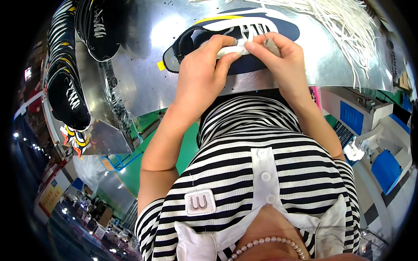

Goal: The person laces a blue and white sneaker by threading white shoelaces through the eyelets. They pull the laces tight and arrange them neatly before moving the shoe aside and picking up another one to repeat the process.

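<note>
- Probably light and pliable, the navy shoe upper (246,65) lies on its side on the metal table (167,32), heel end to the left, between and beneath the 2 hands; no sole shows.
- Its side panels look soft enough to fold, the toe and heel a little stiffer; the white edging (230,51) beside the lace opening seems the surest place to pinch.
- The white lace (246,32) crossing that opening should be limp and easily twisted, best taken near its end; the bare metal may let the upper slide.
- The left hand (200,67) has its thumb and forefinger closed on the edging.
- The right hand (285,56) curls over the opening, thumb tip near the lace; I cannot tell whether its fingers meet on anything. A grey cover (272,47) sits on 1 finger.
- Both hands hide much of the near side and some eyelets; the lace ends cannot be traced.
- Farther out, the bundle of white laces (335,21) and the black shoe uppers (104,48) are partly cut off or lost in shadow.
</note>
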`<action>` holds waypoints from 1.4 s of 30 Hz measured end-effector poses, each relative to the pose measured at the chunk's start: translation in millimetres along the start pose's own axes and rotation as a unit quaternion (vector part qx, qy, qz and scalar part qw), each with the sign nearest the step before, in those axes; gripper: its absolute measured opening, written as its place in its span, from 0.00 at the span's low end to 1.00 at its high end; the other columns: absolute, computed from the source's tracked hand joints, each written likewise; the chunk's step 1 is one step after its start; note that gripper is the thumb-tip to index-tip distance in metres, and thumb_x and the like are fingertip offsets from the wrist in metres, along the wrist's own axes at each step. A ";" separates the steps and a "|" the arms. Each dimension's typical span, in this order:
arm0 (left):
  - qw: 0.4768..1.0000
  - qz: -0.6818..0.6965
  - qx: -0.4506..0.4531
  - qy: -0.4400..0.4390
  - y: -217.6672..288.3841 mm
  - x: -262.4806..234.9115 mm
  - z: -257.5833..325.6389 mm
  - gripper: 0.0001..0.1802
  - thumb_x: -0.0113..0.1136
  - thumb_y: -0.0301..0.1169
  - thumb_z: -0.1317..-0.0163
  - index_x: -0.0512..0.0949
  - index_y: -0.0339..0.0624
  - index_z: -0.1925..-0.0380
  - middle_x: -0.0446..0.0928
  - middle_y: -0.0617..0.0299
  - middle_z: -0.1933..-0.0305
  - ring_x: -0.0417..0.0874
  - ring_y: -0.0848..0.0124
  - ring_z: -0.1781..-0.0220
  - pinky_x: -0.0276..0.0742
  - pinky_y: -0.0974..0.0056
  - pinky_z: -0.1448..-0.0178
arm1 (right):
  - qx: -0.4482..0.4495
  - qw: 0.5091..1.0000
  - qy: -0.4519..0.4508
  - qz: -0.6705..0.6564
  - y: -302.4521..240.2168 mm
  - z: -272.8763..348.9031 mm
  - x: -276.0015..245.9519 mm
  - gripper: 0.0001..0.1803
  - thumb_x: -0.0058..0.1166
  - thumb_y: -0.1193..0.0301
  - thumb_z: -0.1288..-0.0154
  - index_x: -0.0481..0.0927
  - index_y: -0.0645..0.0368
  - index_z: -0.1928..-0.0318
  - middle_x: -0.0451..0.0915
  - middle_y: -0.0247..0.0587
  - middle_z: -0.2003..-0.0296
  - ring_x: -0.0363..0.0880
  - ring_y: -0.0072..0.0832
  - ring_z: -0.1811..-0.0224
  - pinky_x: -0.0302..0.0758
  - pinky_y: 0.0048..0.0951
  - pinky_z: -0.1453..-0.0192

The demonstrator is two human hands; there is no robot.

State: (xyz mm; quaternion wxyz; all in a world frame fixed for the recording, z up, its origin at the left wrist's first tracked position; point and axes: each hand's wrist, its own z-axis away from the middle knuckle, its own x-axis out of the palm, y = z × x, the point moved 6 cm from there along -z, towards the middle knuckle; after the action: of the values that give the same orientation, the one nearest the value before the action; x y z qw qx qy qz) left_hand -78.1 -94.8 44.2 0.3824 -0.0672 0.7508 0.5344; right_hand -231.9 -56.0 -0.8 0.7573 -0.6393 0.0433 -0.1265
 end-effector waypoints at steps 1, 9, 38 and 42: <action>1.000 -0.010 -0.009 -0.017 1.3 0.3 -0.1 0.13 0.65 0.31 0.38 0.77 0.37 0.57 0.82 0.50 0.65 0.83 0.54 0.67 0.76 0.58 0.63 | -0.019 1.000 0.006 0.009 2.2 -1.5 1.5 0.08 0.67 0.69 0.39 0.83 0.61 0.67 0.76 0.21 0.76 0.68 0.09 0.73 0.64 0.15 0.70; 0.995 -0.066 -0.066 -0.029 -1.7 4.7 -3.0 0.14 0.67 0.35 0.40 0.77 0.38 0.61 0.84 0.53 0.63 0.86 0.55 0.64 0.79 0.62 0.60 | -0.042 0.989 -0.056 0.130 -13.2 18.3 -5.7 0.13 0.58 0.68 0.30 0.73 0.61 0.51 0.81 0.36 0.73 0.76 0.18 0.71 0.72 0.22 0.66; 0.974 -0.083 -0.035 -0.207 -1.1 -1.2 -2.1 0.12 0.66 0.38 0.42 0.83 0.40 0.68 0.78 0.51 0.79 0.80 0.52 0.76 0.75 0.57 0.70 | -0.144 0.951 0.061 0.266 -10.4 -41.5 -36.2 0.13 0.59 0.63 0.34 0.83 0.58 0.57 0.81 0.38 0.78 0.76 0.24 0.78 0.71 0.25 0.71; 0.979 -0.090 -0.010 -0.181 -9.0 -2.1 0.3 0.17 0.69 0.39 0.41 0.82 0.36 0.61 0.78 0.54 0.78 0.73 0.64 0.80 0.69 0.64 0.73 | -0.155 0.955 -0.037 0.249 -8.7 -40.0 -30.1 0.12 0.61 0.63 0.36 0.83 0.58 0.59 0.81 0.38 0.76 0.76 0.24 0.77 0.71 0.25 0.70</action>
State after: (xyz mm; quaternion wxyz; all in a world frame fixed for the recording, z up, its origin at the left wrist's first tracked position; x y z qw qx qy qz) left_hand -71.8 -98.9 38.7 0.5579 -0.0397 0.6547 0.5085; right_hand -271.2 -88.2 -2.3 0.6574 -0.7220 0.1920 0.0984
